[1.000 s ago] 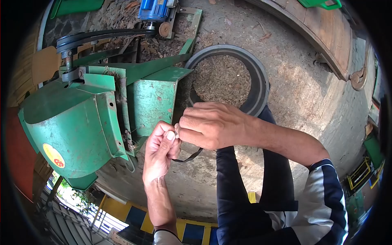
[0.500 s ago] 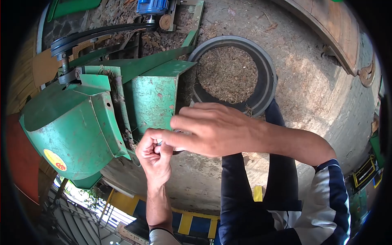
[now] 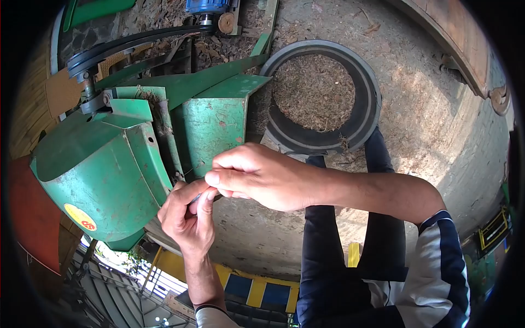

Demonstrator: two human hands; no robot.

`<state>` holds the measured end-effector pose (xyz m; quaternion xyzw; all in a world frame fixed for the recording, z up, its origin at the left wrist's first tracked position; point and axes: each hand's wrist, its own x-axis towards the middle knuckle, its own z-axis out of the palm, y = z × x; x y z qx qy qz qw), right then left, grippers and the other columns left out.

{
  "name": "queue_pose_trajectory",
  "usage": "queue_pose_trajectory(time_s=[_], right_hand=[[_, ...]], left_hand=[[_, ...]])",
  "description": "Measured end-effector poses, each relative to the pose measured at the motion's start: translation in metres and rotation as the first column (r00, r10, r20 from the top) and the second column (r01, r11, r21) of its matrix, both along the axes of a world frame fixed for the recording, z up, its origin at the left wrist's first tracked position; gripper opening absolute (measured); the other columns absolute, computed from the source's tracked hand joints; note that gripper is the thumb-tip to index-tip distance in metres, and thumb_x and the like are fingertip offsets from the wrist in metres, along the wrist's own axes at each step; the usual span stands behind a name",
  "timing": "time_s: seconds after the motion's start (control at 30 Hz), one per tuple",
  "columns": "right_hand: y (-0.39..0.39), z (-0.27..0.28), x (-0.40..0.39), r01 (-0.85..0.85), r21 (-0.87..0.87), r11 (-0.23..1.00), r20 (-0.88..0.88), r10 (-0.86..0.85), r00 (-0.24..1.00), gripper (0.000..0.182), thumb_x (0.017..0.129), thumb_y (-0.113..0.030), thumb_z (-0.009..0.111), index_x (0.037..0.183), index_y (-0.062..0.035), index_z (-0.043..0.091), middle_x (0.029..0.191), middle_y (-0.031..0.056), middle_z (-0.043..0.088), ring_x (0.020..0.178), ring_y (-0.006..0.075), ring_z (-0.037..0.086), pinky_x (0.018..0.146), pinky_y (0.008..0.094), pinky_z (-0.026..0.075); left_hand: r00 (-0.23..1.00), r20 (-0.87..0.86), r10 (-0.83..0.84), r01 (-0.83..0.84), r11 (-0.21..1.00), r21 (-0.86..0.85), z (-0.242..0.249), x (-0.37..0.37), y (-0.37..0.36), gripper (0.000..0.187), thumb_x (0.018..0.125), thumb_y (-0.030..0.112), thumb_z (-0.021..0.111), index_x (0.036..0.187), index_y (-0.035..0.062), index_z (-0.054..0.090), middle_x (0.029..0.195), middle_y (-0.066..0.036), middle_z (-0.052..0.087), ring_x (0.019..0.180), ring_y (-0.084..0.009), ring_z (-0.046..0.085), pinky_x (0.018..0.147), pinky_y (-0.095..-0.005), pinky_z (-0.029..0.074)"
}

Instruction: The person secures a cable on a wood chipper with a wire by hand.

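My left hand (image 3: 188,218) is at the lower middle, palm up, its fingers curled and pinched around something small that I cannot make out. From the right, my right hand (image 3: 262,177) reaches across with thumb and fingers closed, and its fingertips meet those of my left hand. What lies between the fingertips is mostly hidden. Both hands are in front of the green metal chute (image 3: 213,123) of a machine. Beyond my right hand stands a round black tub (image 3: 373,98) holding dry chopped plant matter (image 3: 314,90).
The machine's green rounded housing (image 3: 98,180) fills the left side. A black belt (image 3: 136,39) runs from its pulley to a blue motor (image 3: 208,5) at the top. A curved wooden edge (image 3: 448,38) is at the upper right.
My left hand has moved left and its fingers have shifted. My right hand has also moved left, its fingers now closed together at the left fingertips. The view has shifted slightly.
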<state>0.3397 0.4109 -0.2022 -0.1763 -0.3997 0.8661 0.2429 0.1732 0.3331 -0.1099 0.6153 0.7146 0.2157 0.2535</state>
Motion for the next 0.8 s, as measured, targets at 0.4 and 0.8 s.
queue_pose_trajectory(time_s=[0.4, 0.8], right_hand=[[0.029, -0.044, -0.042, 0.081, 0.159, 0.984, 0.418, -0.141, 0.898, 0.034, 0.109, -0.032, 0.058, 0.096, -0.0006, 0.06, 0.058, 0.0004, 0.052, 0.051, 0.0091, 0.046, 0.049, 0.0329, 0.034], [0.018, -0.061, -0.03, 0.034, 0.154, 0.987, 0.353, -0.087, 0.932, 0.026, 0.104, -0.021, 0.062, 0.095, 0.0032, 0.061, 0.062, 0.0134, 0.062, 0.053, 0.0235, 0.064, 0.053, 0.0414, 0.048]], left_hand=[[0.694, -0.625, 0.358, -0.314, 0.931, 0.185, -0.006, -0.031, 0.042, 0.008, 0.097, 0.009, 0.073, 0.096, 0.0006, 0.074, 0.065, 0.007, 0.044, 0.058, -0.0017, 0.03, 0.051, -0.0235, 0.021], [0.687, -0.684, 0.247, -0.208, 0.968, 0.141, -0.015, -0.037, 0.052, 0.009, 0.094, 0.003, 0.073, 0.101, 0.0015, 0.077, 0.066, 0.005, 0.048, 0.057, -0.0019, 0.03, 0.05, -0.0242, 0.023]])
